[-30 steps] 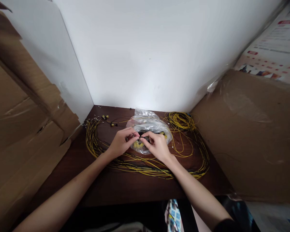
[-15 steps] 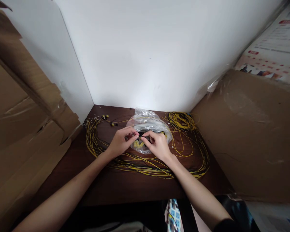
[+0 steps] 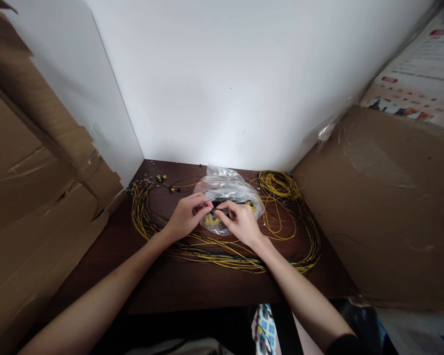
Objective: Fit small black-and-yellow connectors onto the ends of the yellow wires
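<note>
My left hand [image 3: 187, 213] is closed in a pinch on a thin dark wire that shows at its fingertips. Opposite it, my right hand [image 3: 241, 221] pinches a small black piece [image 3: 215, 209], too small to make out its kind. The fingertips of both hands almost meet. Beneath them lies a clear plastic bag [image 3: 222, 184], its mouth towards me, with yellow and black small parts [image 3: 211, 220] inside. Long yellow and black wires [image 3: 214, 256] curve around the bag on the dark wooden table [image 3: 192, 296].
A coil of yellow wire [image 3: 279, 185] lies at the back right. Several small yellow and black connectors [image 3: 161, 178] and white bits rest at the back left. Cardboard [image 3: 385, 207] stands to either side, and a white panel [image 3: 222, 88] rises behind.
The fingertips of my hands have shifted slightly, and the small black piece between them sits a little differently. The bag and the wires have stayed in place.
</note>
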Demonstrator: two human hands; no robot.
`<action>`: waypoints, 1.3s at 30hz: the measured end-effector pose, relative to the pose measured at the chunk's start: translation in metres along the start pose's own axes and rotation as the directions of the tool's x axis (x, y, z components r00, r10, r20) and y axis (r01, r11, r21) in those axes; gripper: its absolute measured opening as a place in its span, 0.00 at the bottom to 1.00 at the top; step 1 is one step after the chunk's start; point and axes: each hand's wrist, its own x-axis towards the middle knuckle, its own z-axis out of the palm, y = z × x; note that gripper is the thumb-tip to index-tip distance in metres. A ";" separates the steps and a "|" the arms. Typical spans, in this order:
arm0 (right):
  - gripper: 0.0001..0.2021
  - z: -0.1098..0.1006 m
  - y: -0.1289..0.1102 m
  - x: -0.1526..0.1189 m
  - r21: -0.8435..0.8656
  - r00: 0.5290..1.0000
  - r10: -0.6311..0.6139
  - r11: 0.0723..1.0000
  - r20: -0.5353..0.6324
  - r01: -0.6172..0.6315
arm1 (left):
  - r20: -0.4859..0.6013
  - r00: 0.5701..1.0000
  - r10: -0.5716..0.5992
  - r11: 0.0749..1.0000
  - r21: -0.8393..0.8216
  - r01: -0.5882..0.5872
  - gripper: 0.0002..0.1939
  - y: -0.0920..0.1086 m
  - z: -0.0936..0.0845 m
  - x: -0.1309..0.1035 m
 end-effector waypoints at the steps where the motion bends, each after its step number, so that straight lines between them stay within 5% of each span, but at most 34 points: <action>1: 0.11 0.000 0.000 0.000 -0.002 1.000 0.004 1.000 0.000 -0.004 | -0.005 1.000 -0.006 1.000 -0.007 0.006 0.06 0.000 0.000 0.000; 8: 0.10 -0.002 0.002 0.002 0.011 0.999 0.033 0.999 -0.025 -0.033 | -0.076 0.986 -0.147 0.969 -0.210 0.128 0.06 0.000 0.001 0.001; 17: 0.11 -0.003 0.001 0.002 0.014 0.999 0.012 1.000 -0.030 -0.011 | 0.065 0.957 -0.281 0.740 -0.620 0.259 0.09 0.005 0.003 0.002; 24: 0.11 -0.003 0.005 0.003 0.006 0.999 0.025 1.000 -0.046 -0.025 | 0.024 0.931 -0.365 0.581 -0.776 0.248 0.11 0.001 -0.002 0.004; 27: 0.11 -0.003 0.004 0.002 0.007 0.999 0.020 1.000 -0.048 -0.020 | -0.034 0.926 -0.377 0.632 -0.740 0.230 0.11 0.002 -0.004 0.005; 33: 0.11 -0.002 0.003 0.001 -0.001 0.999 0.008 1.000 -0.043 -0.008 | -0.152 0.953 -0.260 0.896 -0.406 0.180 0.07 0.003 -0.002 0.002; 39: 0.11 -0.002 0.003 0.000 0.006 0.998 -0.029 1.000 -0.058 0.029 | -0.028 0.999 -0.024 0.999 -0.023 0.024 0.07 0.006 0.000 -0.001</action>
